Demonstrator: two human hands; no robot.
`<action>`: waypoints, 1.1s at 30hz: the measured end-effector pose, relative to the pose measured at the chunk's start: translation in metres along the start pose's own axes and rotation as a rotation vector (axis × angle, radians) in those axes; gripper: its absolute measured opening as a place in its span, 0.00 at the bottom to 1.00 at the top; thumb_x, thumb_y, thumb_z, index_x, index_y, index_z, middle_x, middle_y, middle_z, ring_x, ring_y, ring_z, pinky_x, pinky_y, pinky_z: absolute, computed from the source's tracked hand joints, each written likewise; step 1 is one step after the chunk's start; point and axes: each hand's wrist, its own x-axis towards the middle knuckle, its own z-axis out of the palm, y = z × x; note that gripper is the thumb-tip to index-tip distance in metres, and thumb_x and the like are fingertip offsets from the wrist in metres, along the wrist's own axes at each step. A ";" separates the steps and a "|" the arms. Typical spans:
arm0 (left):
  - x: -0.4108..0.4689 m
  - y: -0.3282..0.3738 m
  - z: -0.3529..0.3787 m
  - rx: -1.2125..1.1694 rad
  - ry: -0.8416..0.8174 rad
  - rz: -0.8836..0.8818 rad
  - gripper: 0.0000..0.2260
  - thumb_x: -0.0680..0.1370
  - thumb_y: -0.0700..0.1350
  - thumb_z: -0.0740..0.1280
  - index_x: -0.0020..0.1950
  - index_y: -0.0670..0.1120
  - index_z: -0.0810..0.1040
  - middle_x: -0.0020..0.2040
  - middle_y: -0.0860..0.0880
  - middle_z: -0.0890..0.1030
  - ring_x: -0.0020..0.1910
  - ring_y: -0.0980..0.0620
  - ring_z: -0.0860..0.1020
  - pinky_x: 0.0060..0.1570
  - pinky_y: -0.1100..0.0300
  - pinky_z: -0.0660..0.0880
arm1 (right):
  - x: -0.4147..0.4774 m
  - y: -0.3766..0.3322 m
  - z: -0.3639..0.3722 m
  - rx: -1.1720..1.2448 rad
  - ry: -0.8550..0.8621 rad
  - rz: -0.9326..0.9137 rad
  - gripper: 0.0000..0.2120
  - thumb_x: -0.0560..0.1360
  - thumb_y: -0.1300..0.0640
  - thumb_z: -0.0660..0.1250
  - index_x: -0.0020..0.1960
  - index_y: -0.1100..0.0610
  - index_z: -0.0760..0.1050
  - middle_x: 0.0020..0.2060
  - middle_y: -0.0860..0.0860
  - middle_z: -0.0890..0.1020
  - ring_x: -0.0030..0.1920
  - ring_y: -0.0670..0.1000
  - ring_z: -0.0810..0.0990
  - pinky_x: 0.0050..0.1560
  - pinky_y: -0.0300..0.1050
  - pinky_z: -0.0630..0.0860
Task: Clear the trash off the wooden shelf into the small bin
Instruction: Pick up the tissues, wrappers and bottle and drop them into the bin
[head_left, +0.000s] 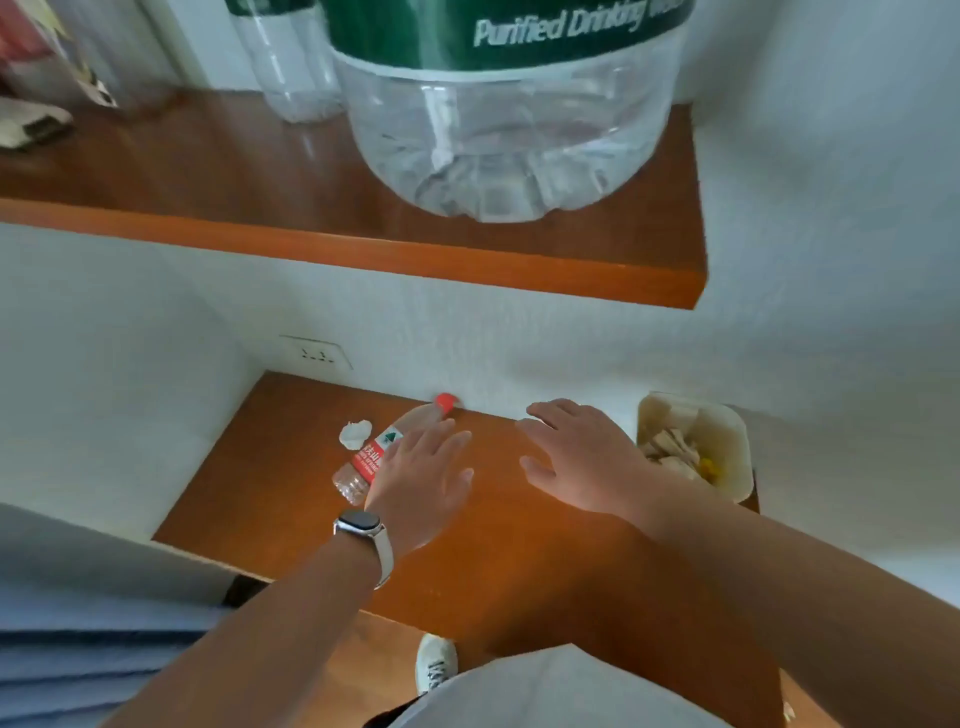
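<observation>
At the bottom of the frame a white shoe (436, 662) stands on the wood floor below the edge of the lower wooden shelf (519, 561). Both bare forearms reach up from the lower corners over this shelf. The left hand (423, 480), with a watch (362, 525) on its wrist, is spread flat, fingers extended, lying over the lower part of a small plastic bottle (379, 449) with a red cap and red label; whether it touches the bottle cannot be told. The right hand (576, 457) is likewise spread, palm down, empty, just right of centre. The bottle lies tilted on its side, cap toward the wall, and a crumpled white tissue (356, 432) sits just left of it. At the shelf's right end stands the small bin (727, 431), pale, holding paper scraps. On the wall to the left is a socket (317, 353). In the upper half a second shelf (363, 249) carries a large clear water jug (509, 119) with a green label.
</observation>
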 end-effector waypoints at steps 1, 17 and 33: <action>-0.001 -0.017 -0.003 0.005 0.007 0.003 0.20 0.81 0.55 0.61 0.72 0.53 0.70 0.74 0.53 0.68 0.73 0.49 0.66 0.69 0.45 0.67 | 0.012 -0.010 0.002 -0.013 0.001 -0.014 0.23 0.78 0.43 0.55 0.64 0.55 0.75 0.64 0.52 0.77 0.63 0.54 0.74 0.60 0.52 0.75; 0.019 -0.254 0.031 -0.134 -0.082 -0.220 0.19 0.81 0.53 0.63 0.71 0.50 0.72 0.68 0.50 0.75 0.67 0.49 0.73 0.62 0.52 0.73 | 0.154 -0.126 0.094 0.103 -0.096 0.086 0.25 0.76 0.40 0.66 0.68 0.46 0.64 0.64 0.48 0.78 0.56 0.49 0.81 0.42 0.34 0.77; 0.062 -0.269 0.088 -0.164 -0.182 -0.093 0.16 0.80 0.48 0.66 0.67 0.49 0.75 0.62 0.49 0.78 0.59 0.50 0.74 0.56 0.56 0.75 | 0.211 -0.168 0.156 0.908 -0.175 1.193 0.38 0.71 0.33 0.68 0.69 0.56 0.59 0.48 0.48 0.77 0.42 0.46 0.80 0.35 0.37 0.75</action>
